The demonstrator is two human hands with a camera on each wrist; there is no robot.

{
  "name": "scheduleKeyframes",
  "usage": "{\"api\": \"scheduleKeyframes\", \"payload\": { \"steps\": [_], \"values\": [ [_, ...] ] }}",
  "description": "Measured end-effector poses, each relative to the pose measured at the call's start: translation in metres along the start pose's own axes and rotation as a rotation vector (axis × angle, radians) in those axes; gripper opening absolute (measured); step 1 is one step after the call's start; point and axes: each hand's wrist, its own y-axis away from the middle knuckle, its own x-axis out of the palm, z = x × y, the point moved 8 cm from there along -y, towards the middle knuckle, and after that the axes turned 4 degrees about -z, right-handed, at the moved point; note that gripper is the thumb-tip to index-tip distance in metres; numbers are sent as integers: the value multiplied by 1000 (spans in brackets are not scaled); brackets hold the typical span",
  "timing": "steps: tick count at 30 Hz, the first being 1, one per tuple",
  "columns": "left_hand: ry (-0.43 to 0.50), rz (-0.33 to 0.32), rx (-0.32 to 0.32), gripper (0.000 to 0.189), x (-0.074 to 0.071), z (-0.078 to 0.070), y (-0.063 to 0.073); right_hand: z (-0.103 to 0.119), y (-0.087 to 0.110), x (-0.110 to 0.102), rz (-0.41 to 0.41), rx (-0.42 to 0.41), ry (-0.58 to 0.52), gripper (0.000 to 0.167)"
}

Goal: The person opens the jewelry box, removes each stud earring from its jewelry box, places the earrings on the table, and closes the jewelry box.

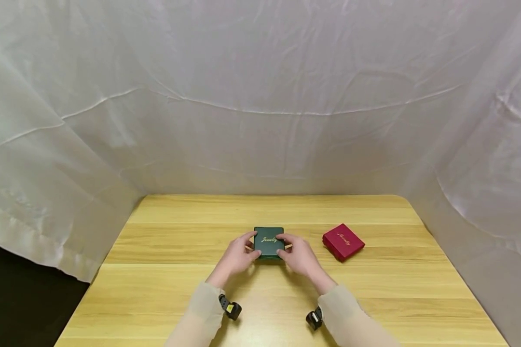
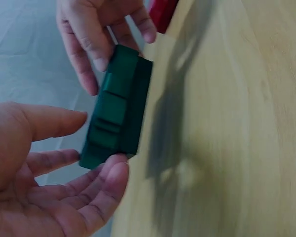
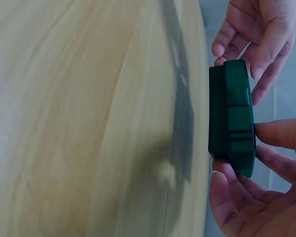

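A small dark green jewelry box (image 1: 268, 241) with gold "Jewelry" lettering on its lid is held between both hands near the middle of the table. My left hand (image 1: 239, 255) grips its left side, and my right hand (image 1: 299, 253) grips the right side. Thumbs and forefingers lie at the edges of the lid, while other fingers support it from below. In the left wrist view, the front of the green box (image 2: 111, 111) shows a folded ribbon-like band. Its shadow falls on the wood apart from it. The right wrist view shows the same front (image 3: 239, 118).
A red jewelry box (image 1: 344, 242) with gold lettering sits turned at an angle on the wooden table (image 1: 178, 289), to the right of my right hand. Pale curtains (image 1: 260, 144) hang around the table's back and sides.
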Motion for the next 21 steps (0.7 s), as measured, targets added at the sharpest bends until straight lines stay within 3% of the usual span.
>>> {"api": "scheduleKeyframes", "payload": {
  "steps": [9, 21],
  "values": [
    [18, 18, 10, 59, -9, -3, 25, 10, 19, 6, 59, -44, -42, 39],
    [45, 25, -25, 62, 1, 2, 41, 7, 32, 13, 83, -63, -18, 39]
  ]
}}
